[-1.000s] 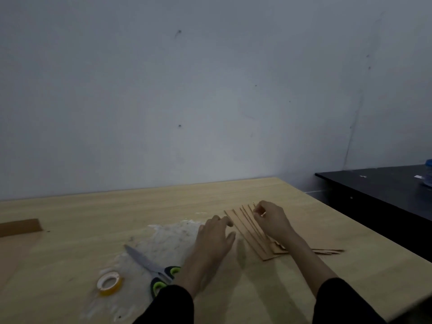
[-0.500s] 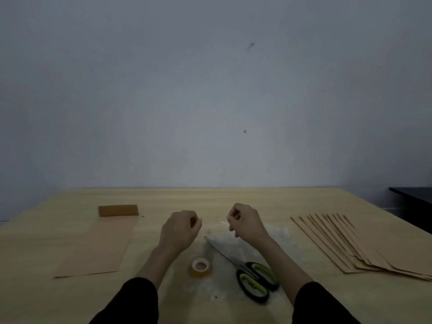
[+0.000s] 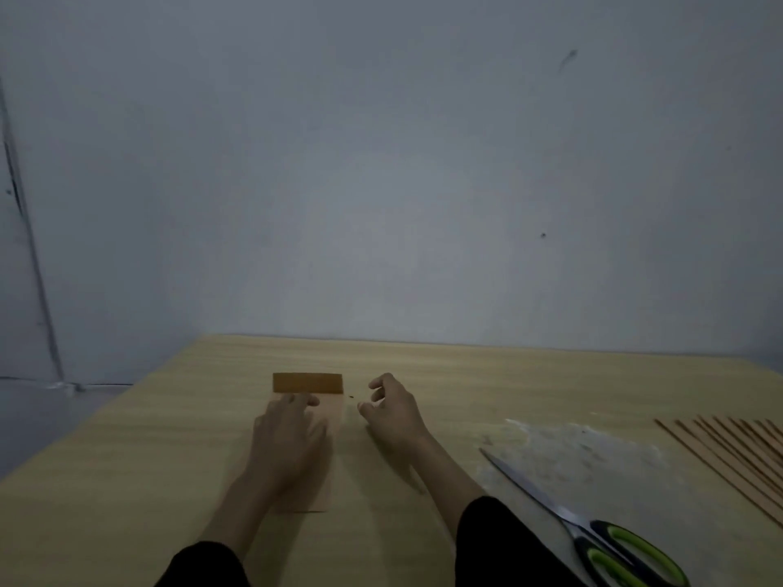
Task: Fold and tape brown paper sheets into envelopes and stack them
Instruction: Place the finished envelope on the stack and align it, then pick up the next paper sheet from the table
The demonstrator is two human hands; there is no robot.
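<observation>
A brown paper sheet lies flat on the wooden table, its far end folded over into a darker flap. My left hand rests flat on the sheet, fingers straight and reaching toward the flap. My right hand hovers just right of the sheet's edge with fingers loosely curled, holding nothing I can see. A fanned stack of brown paper sheets lies at the far right.
Scissors with green and black handles lie at the lower right, blades pointing toward the middle. A whitish scuffed patch marks the table between the scissors and the stack. A grey wall stands behind the table.
The view has swung left. Both hands moved from above the tape and scissors to the folded sheet; my left hand now lies flat on it. The tape roll is out of view.
</observation>
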